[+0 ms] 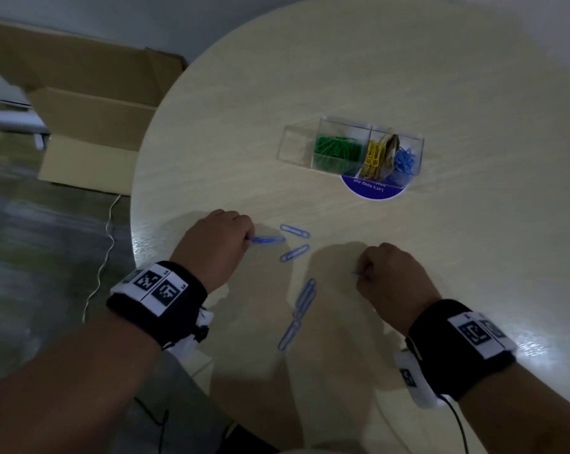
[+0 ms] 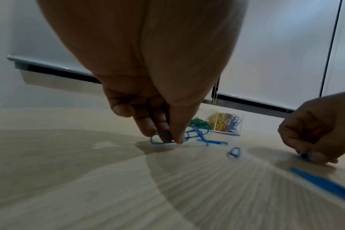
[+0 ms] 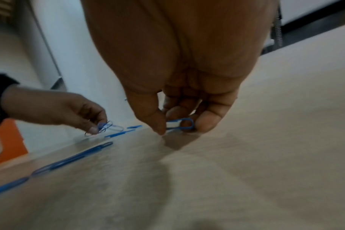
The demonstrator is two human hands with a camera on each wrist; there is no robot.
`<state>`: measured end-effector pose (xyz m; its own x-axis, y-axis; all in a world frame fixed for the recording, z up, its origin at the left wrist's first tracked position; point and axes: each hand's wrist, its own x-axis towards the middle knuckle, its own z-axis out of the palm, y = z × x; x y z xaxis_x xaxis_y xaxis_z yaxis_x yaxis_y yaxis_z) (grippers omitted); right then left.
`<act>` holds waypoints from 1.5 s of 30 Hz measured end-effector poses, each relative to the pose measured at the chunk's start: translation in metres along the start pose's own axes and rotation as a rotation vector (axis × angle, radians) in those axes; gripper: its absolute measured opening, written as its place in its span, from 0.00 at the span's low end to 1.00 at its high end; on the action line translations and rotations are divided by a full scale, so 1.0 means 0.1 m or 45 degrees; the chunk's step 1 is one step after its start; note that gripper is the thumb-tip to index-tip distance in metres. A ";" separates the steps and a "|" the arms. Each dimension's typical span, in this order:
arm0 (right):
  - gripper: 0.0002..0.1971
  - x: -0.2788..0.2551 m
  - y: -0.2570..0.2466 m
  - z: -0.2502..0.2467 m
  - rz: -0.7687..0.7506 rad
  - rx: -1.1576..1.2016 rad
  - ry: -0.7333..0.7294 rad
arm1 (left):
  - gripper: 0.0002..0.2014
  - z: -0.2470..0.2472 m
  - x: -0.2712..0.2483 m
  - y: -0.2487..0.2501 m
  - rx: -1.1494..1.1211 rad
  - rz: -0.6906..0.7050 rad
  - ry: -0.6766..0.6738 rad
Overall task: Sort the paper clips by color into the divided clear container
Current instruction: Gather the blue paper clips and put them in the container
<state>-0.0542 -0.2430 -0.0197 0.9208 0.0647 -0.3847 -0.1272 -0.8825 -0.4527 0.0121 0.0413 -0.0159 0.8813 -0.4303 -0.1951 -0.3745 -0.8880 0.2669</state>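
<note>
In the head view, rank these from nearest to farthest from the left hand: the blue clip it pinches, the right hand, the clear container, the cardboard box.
From the left hand:
1. Pinched blue clip, at its fingertips.
2. Right hand, across the loose clips.
3. Clear container and cardboard box, on the floor beside the table: too close to call.

Sticker (image 1: 372, 189) half hidden under container (image 1: 352, 147)

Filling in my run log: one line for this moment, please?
left hand: pinching blue clip | right hand: pinching blue clip | container: green, yellow, blue sorted
</note>
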 end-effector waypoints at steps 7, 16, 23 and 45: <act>0.04 -0.05 -0.42 0.11 -0.537 -0.113 -0.115 | 0.03 -0.16 0.11 0.14 -0.075 0.049 0.007; 0.21 -0.36 -0.60 0.42 -0.605 -0.337 -0.211 | 0.16 0.08 0.24 0.39 -0.094 0.083 -0.076; 0.06 -0.46 -0.52 0.48 -0.798 -0.445 -0.121 | 0.18 0.14 0.18 0.45 -0.011 0.114 -0.107; 0.02 -0.47 -0.06 0.30 -0.345 -0.254 -0.178 | 0.11 -0.11 0.15 0.44 -0.138 -0.037 -0.152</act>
<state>-0.1078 -0.2273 -0.0228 0.8499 0.3598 -0.3849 0.2017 -0.8971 -0.3932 0.0123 -0.0028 0.0028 0.8485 -0.4267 -0.3130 -0.3104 -0.8804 0.3587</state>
